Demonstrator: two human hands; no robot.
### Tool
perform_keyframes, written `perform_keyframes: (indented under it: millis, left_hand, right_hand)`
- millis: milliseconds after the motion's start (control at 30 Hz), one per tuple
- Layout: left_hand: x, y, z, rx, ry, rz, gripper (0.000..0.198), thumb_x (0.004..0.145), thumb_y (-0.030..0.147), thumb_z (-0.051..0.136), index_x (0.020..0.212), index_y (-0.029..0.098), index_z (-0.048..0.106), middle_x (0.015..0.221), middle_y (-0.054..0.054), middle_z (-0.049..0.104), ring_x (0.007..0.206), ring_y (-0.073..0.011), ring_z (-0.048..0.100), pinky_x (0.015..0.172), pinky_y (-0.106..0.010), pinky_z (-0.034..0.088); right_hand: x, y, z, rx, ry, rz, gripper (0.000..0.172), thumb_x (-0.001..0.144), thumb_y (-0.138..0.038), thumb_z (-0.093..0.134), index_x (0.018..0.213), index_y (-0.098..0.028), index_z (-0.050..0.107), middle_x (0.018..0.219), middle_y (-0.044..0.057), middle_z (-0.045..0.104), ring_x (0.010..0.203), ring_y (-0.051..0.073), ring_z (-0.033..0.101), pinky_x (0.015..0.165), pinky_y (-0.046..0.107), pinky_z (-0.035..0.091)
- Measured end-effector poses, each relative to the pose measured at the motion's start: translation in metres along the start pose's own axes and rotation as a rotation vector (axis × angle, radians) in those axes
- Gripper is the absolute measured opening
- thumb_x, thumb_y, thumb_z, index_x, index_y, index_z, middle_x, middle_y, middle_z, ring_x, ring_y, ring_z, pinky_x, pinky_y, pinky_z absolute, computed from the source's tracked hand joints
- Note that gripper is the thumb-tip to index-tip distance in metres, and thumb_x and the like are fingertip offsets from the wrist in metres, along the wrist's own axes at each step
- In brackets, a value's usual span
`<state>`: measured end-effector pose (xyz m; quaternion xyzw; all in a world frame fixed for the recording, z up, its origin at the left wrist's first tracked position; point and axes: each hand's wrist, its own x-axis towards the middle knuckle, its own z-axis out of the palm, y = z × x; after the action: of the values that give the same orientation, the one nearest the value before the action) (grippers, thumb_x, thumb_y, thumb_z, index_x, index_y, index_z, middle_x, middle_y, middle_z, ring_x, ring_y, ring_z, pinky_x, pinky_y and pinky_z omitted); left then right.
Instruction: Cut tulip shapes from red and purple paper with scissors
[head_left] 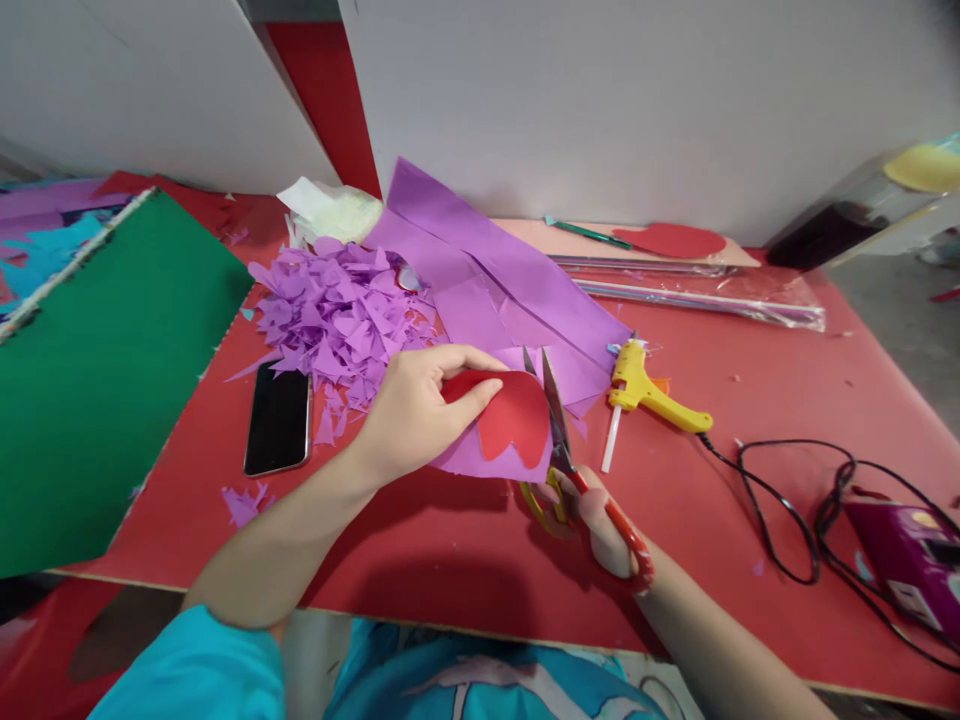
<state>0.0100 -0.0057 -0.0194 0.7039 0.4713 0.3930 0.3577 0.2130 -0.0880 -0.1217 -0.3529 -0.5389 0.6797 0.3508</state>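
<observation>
My left hand (424, 405) pinches a red petal-shaped cutout (517, 420) flat against a piece of purple foam sheet or paper (480, 461), thumb on top. In my right hand (600, 525) are scissors (559, 440) with one red and one yellow handle loop. Their blades are parted and point away from me, at the right edge of the red cutout and the purple piece. Behind my hands lies a larger purple sheet (480, 270), creased. A heap of purple scraps (337, 310) spreads to the left of it.
A black phone (277, 420) lies left, near a green board (112, 400). To the right are a yellow glue gun (645, 385) with its coiled black cord (817, 530) and a purple box (907, 560). Plastic-wrapped sticks (705, 290), a green pen (589, 232) and a dark bottle (832, 225) stand or lie behind.
</observation>
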Motion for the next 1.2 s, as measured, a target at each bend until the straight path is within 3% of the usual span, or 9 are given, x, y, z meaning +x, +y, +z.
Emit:
perform_keyframes:
  millis: [133,733,967,1200]
  left_hand:
    - [0.001,0.000,-0.003,0.020,0.000,0.009,0.010,0.077,0.017,0.062,0.084,0.017,0.069,0.085,-0.002,0.074,0.078,-0.0155,0.068,0.079,-0.027,0.055]
    - [0.004,0.005,-0.013,0.060,-0.072,-0.031,0.012,0.075,0.018,0.063,0.084,0.017,0.070,0.083,-0.002,0.073,0.076,-0.0158,0.068,0.075,-0.026,0.055]
    - [0.005,0.008,-0.016,0.035,-0.084,-0.044,0.010,0.075,0.017,0.064,0.083,0.018,0.070,0.082,-0.001,0.073,0.074,-0.0146,0.068,0.073,-0.025,0.055]
    - [0.004,0.007,-0.016,0.016,-0.091,-0.038,0.010,0.075,0.016,0.063,0.083,0.017,0.069,0.083,-0.001,0.073,0.075,-0.0144,0.068,0.071,-0.023,0.056]
  right_hand:
    - [0.002,-0.003,0.001,-0.003,-0.020,-0.038,0.056,0.081,-0.075,0.026,0.068,-0.021,0.032,0.056,-0.004,0.030,0.048,0.009,0.021,0.045,0.026,0.016]
    - [0.005,-0.017,0.003,-0.076,-0.019,0.029,0.063,0.073,-0.083,0.027,0.064,-0.021,0.032,0.054,-0.004,0.030,0.046,0.009,0.022,0.043,0.026,0.016]
    - [0.003,-0.016,0.006,0.007,-0.023,0.048,0.062,0.072,-0.083,0.029,0.065,-0.021,0.033,0.052,-0.004,0.031,0.046,0.009,0.022,0.043,0.026,0.015]
    - [0.001,-0.009,0.006,0.062,-0.060,-0.012,0.057,0.077,-0.078,0.031,0.072,-0.021,0.039,0.061,-0.002,0.036,0.051,0.011,0.029,0.048,0.027,0.026]
